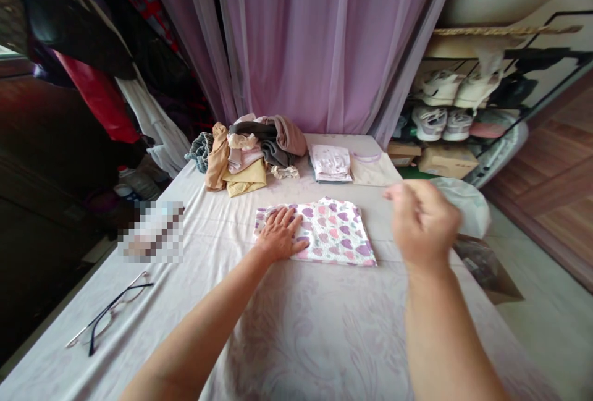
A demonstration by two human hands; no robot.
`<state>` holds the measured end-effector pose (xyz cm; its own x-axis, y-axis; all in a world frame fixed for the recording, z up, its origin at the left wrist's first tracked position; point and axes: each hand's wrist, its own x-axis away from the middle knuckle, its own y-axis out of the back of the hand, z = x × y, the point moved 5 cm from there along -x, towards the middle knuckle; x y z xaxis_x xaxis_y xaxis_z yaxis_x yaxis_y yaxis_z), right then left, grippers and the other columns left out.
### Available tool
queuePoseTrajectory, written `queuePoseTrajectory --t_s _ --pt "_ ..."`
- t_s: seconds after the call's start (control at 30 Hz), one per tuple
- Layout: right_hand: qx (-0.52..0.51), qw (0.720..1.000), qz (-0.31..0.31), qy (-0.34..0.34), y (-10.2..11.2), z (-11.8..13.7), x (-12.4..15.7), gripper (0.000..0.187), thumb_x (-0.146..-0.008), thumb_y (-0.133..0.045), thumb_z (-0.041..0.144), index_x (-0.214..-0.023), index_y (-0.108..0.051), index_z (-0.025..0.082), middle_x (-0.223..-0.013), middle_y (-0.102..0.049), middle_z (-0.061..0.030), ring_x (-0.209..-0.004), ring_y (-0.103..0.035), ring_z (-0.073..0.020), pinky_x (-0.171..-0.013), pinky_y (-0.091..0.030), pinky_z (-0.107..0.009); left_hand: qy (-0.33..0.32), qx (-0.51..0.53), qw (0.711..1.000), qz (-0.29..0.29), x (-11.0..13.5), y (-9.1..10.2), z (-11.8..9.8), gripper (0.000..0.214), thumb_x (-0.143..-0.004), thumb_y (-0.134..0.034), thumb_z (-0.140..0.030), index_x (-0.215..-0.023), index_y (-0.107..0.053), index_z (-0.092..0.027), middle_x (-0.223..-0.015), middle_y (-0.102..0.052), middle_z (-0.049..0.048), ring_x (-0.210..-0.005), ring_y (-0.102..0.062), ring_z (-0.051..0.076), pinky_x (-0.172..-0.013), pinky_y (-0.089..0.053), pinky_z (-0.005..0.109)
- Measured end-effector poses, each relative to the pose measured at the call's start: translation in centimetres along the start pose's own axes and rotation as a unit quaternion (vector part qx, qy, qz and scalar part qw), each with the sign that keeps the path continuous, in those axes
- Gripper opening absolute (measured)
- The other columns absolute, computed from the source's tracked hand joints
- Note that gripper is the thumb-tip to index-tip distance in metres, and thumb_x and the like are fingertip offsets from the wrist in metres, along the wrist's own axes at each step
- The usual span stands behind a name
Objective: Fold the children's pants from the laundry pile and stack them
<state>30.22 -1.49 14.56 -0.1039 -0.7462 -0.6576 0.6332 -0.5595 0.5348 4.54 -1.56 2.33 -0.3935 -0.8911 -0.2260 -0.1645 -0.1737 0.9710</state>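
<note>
A white garment with purple and pink hearts [334, 232], by its outline a pair of pants, lies flattened and folded across the middle of the table. My left hand [280, 232] rests palm down on its left end, fingers spread. To the right of the garment, my right hand [424, 222] is raised above the table with its fingers curled in; it is slightly blurred and nothing shows in it. Behind the garment sit a folded pale pink piece of clothing [330, 162] and a flat cream cloth [376, 169]. A heap of loose clothes [252, 147] stands at the back left.
Eyeglasses [109, 311] lie at the table's left front, near a pixelated item [152, 231]. A purple curtain [296, 42] hangs behind the cloth-covered table [324, 327]. Right of it, a rack holds shoes [438, 89] and boxes [447, 160]. Bags and clothes [97, 92] hang at left.
</note>
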Motion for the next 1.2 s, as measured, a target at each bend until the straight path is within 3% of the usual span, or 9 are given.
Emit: queuePoseTrajectory --t_s 0.07,0.17,0.23,0.4,0.53,0.73,0.97,1.07,1.2 --pt "0.093 0.981 0.13 -0.113 -2.1 -1.9 0.6 0.031 -0.09 -0.051 0.039 -0.109 -0.065 0.019 -0.101 -0.072 -0.0091 -0.089 -0.066 -0.022 -0.077 -0.05 -0.032 -0.001 -0.003 1.0 0.0 0.0 -0.2 0.1 0.068 -0.087 -0.049 -0.063 -0.139 -0.052 -0.019 -0.149 -0.045 0.0145 -0.139 -0.037 0.034 -0.115 -0.027 0.048" --pt "0.212 0.88 0.341 -0.254 -4.8 -5.1 3.6 0.042 -0.085 -0.054 0.046 -0.115 -0.064 0.018 -0.111 -0.071 -0.0131 -0.097 -0.067 -0.0277 -0.077 -0.048 -0.034 -0.003 -0.003 1.0 -0.003 0.0 -0.3 0.1 0.069 -0.087 -0.049 -0.063 -0.14 -0.051 -0.019 -0.149 -0.045 0.0149 -0.139 -0.037 0.034 -0.115 -0.027 0.048" --pt "0.238 0.845 0.384 -0.287 -5.3 -6.3 5.2 0.047 -0.084 -0.052 0.053 -0.114 -0.065 0.02 -0.114 -0.07 -0.014 -0.101 -0.067 -0.0298 -0.077 -0.048 -0.035 -0.005 -0.003 1.0 -0.005 -0.1 -0.3 0.2 0.069 -0.086 -0.05 -0.063 -0.14 -0.051 -0.02 -0.148 -0.046 0.0145 -0.139 -0.038 0.034 -0.115 -0.028 0.048" --pt "0.203 0.823 0.418 -0.328 -5.5 -7.7 7.0 0.042 -0.077 -0.059 0.057 -0.096 -0.07 0.021 -0.092 -0.073 -0.0089 -0.083 -0.069 -0.0258 -0.063 -0.044 -0.03 -0.002 -0.012 1.0 0.01 -0.1 -0.3 0.1 0.071 -0.086 -0.049 -0.064 -0.14 -0.051 -0.018 -0.149 -0.045 0.0163 -0.139 -0.037 0.035 -0.114 -0.029 0.05" --pt "0.148 0.828 0.433 -0.324 -6.0 -7.6 7.1 0.031 -0.076 -0.062 0.051 -0.074 -0.065 0.02 -0.07 -0.068 -0.0029 -0.065 -0.063 -0.0183 -0.054 -0.036 -0.025 0.002 -0.018 1.0 -0.003 -0.1 -0.3 0.1 0.071 -0.086 -0.051 -0.063 -0.141 -0.05 -0.019 -0.15 -0.044 0.016 -0.139 -0.037 0.034 -0.114 -0.029 0.049" --pt "0.081 0.879 0.343 -0.322 -6.5 -6.0 6.7 0.025 -0.077 -0.06 0.038 -0.092 -0.066 0.019 -0.079 -0.07 -0.0025 -0.071 -0.063 -0.0175 -0.057 -0.038 -0.023 0.005 -0.018 1.0 0.018 -0.1 -0.3 0.0 0.066 -0.087 -0.051 -0.061 -0.141 -0.051 -0.024 -0.152 -0.042 0.0137 -0.14 -0.036 0.035 -0.114 -0.03 0.05" --pt "0.099 0.916 0.33 -0.205 -8.7 2.3 4.5 0.04 -0.083 -0.055 0.035 -0.121 -0.061 0.023 -0.108 -0.072 -0.008 -0.098 -0.066 -0.0247 -0.076 -0.045 -0.028 0.038 0.109 0.992 0.046 -1.1 0.1 0.6 0.057 -0.083 -0.062 -0.05 -0.134 -0.058 -0.025 -0.149 -0.046 0.0111 -0.14 -0.037 0.034 -0.115 -0.029 0.052" --pt "0.124 0.922 0.339 -0.141 -10.3 6.4 4.3 0.036 -0.085 -0.052 0.03 -0.12 -0.061 0.026 -0.106 -0.073 -0.0059 -0.097 -0.066 -0.024 -0.077 -0.044 -0.029 0.129 0.324 0.937 0.021 -1.6 1.1 2.5 0.042 -0.092 -0.051 -0.044 -0.123 -0.065 -0.02 -0.134 -0.061 0.0101 -0.126 -0.055 0.026 -0.11 -0.04 0.043" --pt "0.129 0.921 0.36 -0.075 -12.8 10.5 5.4 0.032 -0.088 -0.049 0.026 -0.118 -0.061 0.026 -0.107 -0.072 -0.0063 -0.095 -0.067 -0.0231 -0.077 -0.045 -0.029 0.301 0.616 0.728 -0.002 -0.5 2.3 5.8 0.053 -0.095 -0.043 -0.054 -0.125 -0.059 -0.013 -0.118 -0.069 0.0151 -0.098 -0.069 0.021 -0.088 -0.056 0.035"
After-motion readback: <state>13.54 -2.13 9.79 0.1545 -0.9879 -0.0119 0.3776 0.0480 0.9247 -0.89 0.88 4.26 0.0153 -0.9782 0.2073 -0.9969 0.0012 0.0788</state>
